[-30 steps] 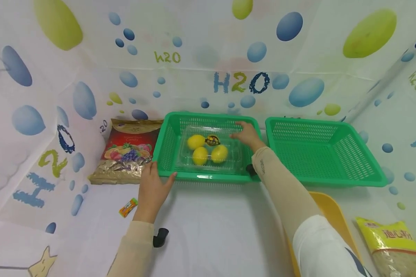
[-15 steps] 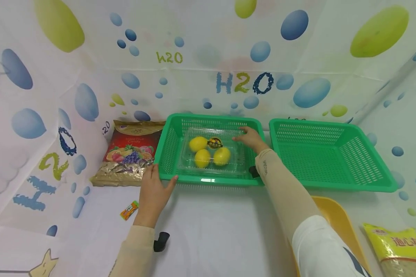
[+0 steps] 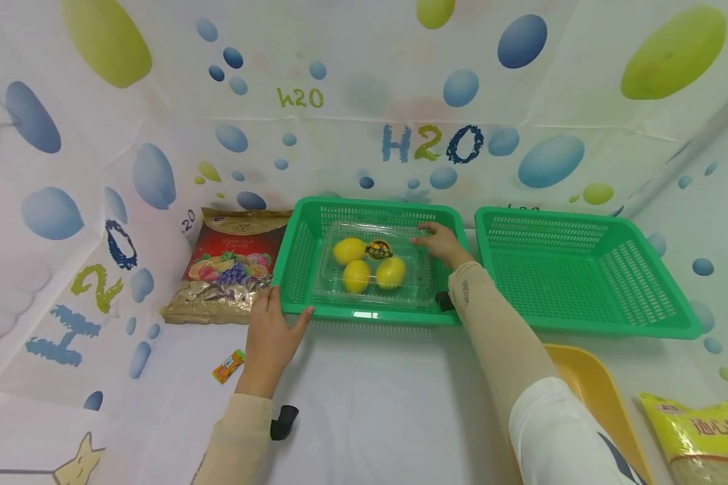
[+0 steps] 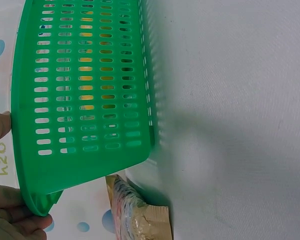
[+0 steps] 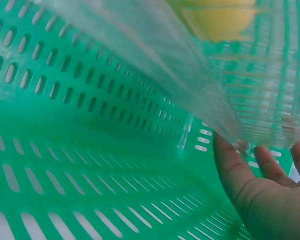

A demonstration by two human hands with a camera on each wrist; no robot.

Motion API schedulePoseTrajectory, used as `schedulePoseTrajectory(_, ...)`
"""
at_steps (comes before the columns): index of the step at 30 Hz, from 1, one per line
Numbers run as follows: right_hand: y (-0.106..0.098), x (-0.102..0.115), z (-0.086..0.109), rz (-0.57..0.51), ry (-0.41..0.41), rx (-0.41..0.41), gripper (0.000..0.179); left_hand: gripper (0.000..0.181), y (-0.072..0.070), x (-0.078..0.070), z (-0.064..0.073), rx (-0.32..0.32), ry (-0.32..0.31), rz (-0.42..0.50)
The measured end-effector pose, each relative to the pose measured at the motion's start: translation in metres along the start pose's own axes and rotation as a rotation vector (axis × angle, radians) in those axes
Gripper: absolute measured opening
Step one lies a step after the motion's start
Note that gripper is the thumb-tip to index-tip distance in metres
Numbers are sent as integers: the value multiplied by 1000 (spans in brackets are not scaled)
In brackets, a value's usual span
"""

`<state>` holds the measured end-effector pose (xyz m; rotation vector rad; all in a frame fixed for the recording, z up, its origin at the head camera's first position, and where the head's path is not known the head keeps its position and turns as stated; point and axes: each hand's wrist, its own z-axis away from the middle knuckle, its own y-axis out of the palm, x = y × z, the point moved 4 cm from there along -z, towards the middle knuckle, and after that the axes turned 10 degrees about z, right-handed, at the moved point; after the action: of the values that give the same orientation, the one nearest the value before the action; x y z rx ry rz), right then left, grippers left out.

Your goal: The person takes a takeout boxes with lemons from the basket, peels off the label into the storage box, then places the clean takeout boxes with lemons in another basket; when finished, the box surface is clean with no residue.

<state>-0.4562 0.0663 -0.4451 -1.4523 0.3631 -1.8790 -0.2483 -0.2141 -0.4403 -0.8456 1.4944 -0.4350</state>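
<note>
Lemon basket (image 3: 400,316) beside "Mixed Fruit Candy" bag (image 3: 233,263)

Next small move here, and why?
Probably have the right hand firm its hold on the box before any lift: it's at the box's right end, grip firmness unclear. The left hand grips the basket at its near-left corner, which should steady it.

Red candy bag (image 3: 227,266) behind small orange packet (image 3: 228,366), yellow tub (image 3: 600,397) near yellow-topped bag (image 3: 700,438)
</note>
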Motion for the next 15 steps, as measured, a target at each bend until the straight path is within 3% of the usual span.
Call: schedulePoseTrajectory(15, 2, -1, -4, -44, -33, -39, 35, 80, 0, 0, 0, -13, 20, -5)
